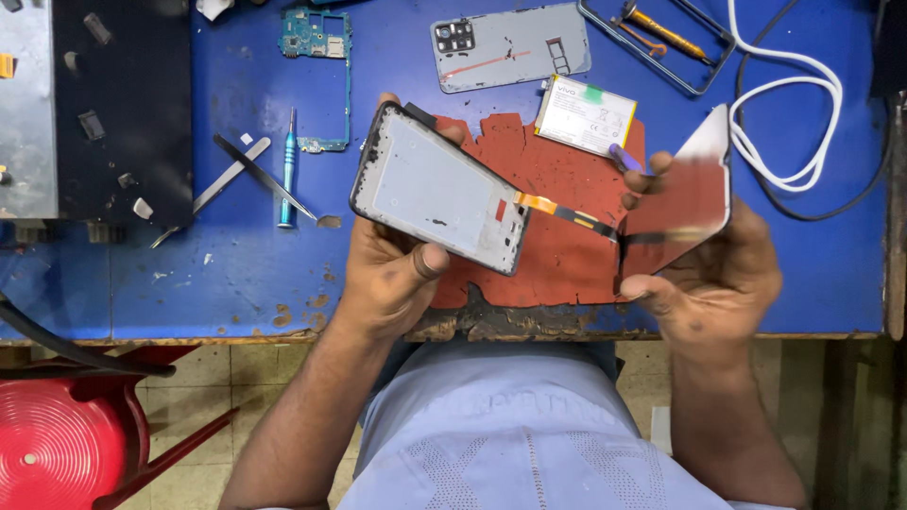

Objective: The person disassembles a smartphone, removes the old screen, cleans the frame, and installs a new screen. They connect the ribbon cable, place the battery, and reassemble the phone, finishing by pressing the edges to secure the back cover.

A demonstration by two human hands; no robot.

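1. Gripping a grey phone frame (439,198), the left hand (389,274) curls its fingers around it above the red mat (543,189)
2. The right hand (709,279) pinches the detached screen panel (685,194), joined to the frame by an orange flex cable (557,210)

Matt metal phone frame (435,194), glossy glass screen (685,194).

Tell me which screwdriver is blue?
The blue screwdriver lies beside the tweezers, on the left; the other, the orange screwdriver, rests in the frame up top.
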